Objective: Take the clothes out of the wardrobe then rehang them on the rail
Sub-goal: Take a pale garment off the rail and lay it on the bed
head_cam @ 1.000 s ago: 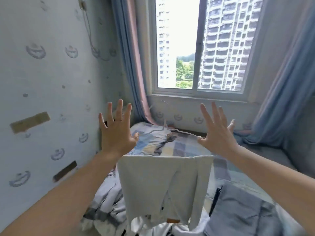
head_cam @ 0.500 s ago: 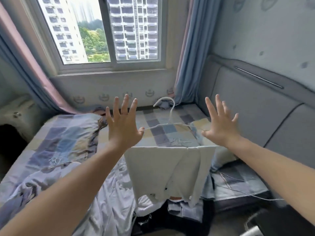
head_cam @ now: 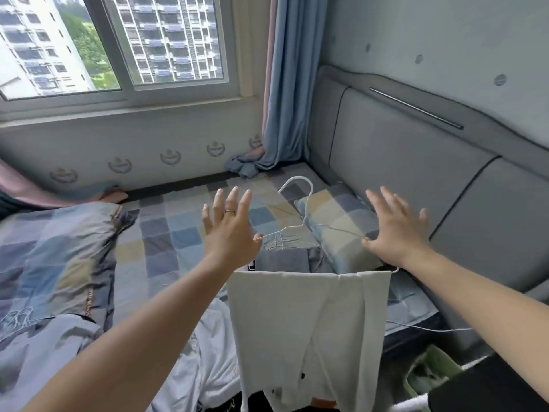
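A white wire hanger [head_cam: 300, 203] hangs in the air in front of me, its hook pointing away over the bed. A white garment [head_cam: 309, 331] is folded over its bottom bar and hangs straight down. My left hand [head_cam: 228, 230] has its fingers spread straight, and its thumb touches the hanger's left shoulder wire. On the other side, my right hand [head_cam: 395, 230] is spread the same way, thumb against the right shoulder wire. Neither hand curls round the wire. No wardrobe or rail is in view.
Below lies a bed with a checked sheet [head_cam: 166, 233], a checked pillow [head_cam: 335, 230] and a folded grey garment [head_cam: 282, 260]. A grey padded headboard [head_cam: 416, 173] stands right, a window [head_cam: 118, 46] and blue curtain [head_cam: 285, 84] behind. Light clothes [head_cam: 214, 361] lie bottom centre; something green [head_cam: 427, 373] sits bottom right.
My view has swung right, from the left wall and window to the headboard. Both spread hands and the hanger with the white garment stayed in front of me.
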